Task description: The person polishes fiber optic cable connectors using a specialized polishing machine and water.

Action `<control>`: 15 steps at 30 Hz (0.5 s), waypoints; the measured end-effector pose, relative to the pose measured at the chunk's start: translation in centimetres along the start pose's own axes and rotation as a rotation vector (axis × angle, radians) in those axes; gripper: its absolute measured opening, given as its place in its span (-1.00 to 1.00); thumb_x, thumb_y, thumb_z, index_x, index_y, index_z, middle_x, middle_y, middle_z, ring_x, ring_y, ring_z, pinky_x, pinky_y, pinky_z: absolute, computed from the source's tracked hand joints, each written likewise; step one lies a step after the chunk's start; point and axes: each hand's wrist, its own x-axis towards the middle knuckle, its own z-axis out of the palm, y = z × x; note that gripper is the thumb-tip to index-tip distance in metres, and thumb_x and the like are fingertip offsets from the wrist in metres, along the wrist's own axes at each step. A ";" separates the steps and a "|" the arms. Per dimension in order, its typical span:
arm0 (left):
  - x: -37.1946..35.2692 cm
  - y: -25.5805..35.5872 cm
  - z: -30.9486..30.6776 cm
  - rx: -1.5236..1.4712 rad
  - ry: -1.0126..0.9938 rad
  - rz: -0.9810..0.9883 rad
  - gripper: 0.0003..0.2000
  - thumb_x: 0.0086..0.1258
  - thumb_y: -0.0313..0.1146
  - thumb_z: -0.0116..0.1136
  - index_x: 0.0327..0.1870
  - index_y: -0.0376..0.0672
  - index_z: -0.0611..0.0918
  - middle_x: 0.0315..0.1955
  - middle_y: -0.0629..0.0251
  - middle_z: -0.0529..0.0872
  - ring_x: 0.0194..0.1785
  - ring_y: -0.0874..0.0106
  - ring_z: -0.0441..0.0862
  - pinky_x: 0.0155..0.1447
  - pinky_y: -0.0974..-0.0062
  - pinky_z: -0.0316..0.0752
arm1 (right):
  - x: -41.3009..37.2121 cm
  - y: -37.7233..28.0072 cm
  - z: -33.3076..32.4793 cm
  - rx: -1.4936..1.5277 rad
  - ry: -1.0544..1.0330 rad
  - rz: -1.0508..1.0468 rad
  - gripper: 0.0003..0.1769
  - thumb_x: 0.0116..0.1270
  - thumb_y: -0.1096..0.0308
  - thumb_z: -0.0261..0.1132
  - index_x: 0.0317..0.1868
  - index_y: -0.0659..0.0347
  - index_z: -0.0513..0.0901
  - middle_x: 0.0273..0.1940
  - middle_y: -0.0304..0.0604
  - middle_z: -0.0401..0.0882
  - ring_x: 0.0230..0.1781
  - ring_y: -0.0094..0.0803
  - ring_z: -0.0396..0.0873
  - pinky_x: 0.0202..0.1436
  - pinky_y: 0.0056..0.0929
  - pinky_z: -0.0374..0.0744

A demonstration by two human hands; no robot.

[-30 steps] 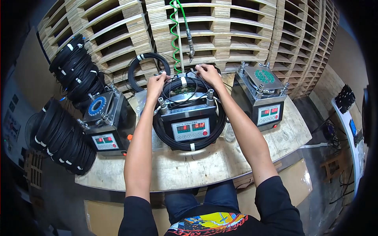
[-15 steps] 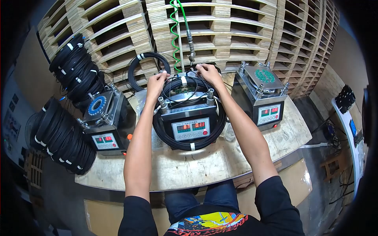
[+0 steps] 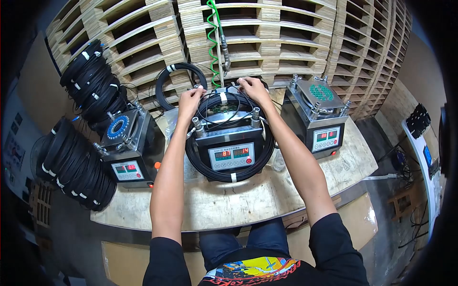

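A black cable coil (image 3: 229, 177) with white tape bands hangs around the middle polishing-type machine (image 3: 231, 136), whose metal plate has front corner knobs and whose panel shows red digits. Thin black cable loops cross above the plate. At the machine's rear left corner, my left hand (image 3: 191, 99) has its thumb and fingers pinched together beside the coil. My right hand (image 3: 254, 90) is closed likewise at the rear right corner. What lies between the fingers of either hand is too small and hidden to make out.
Similar machines stand left (image 3: 126, 148) and right (image 3: 317, 114) on the wooden table (image 3: 229, 205). Stacked black coils (image 3: 78, 164) crowd the left side; another coil (image 3: 160, 88) leans behind. A green air hose (image 3: 210, 33) hangs before wooden pallets (image 3: 281, 43). A small clear bottle (image 3: 278, 162) stands nearby.
The metal end of the hanging air hose has swung slightly left. Digits on the machine panels differ. Both hands keep their places.
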 end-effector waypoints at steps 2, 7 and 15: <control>-0.4 0.6 0.0 -0.025 -0.004 -0.034 -0.57 0.59 -0.03 0.11 -0.04 -0.31 0.76 -0.32 0.30 0.76 -0.40 0.58 0.65 -0.41 0.51 0.64 | -0.1 -0.1 -0.1 -0.024 0.007 -0.013 -0.57 0.53 0.12 0.22 -0.02 0.39 0.73 -0.35 -0.10 0.78 -0.33 -0.46 0.68 -0.14 -0.44 0.61; -0.5 0.9 0.0 -0.114 -0.019 -0.087 -0.58 0.59 -0.05 0.12 -0.03 -0.31 0.75 -0.31 0.28 0.74 -0.40 0.56 0.65 -0.40 0.50 0.65 | -0.1 -0.3 -0.1 -0.079 0.027 0.000 -0.59 0.53 0.12 0.23 -0.06 0.38 0.73 -0.37 -0.11 0.78 -0.36 -0.48 0.66 -0.17 -0.46 0.60; -0.3 0.6 0.0 -0.099 -0.025 -0.109 -0.56 0.58 -0.03 0.13 -0.02 -0.32 0.75 -0.28 0.26 0.73 -0.40 0.53 0.67 -0.40 0.47 0.68 | 0.0 0.0 0.0 -0.057 0.012 0.003 -0.61 0.53 0.15 0.22 -0.03 0.37 0.73 -0.38 -0.13 0.78 -0.35 -0.49 0.67 -0.18 -0.46 0.60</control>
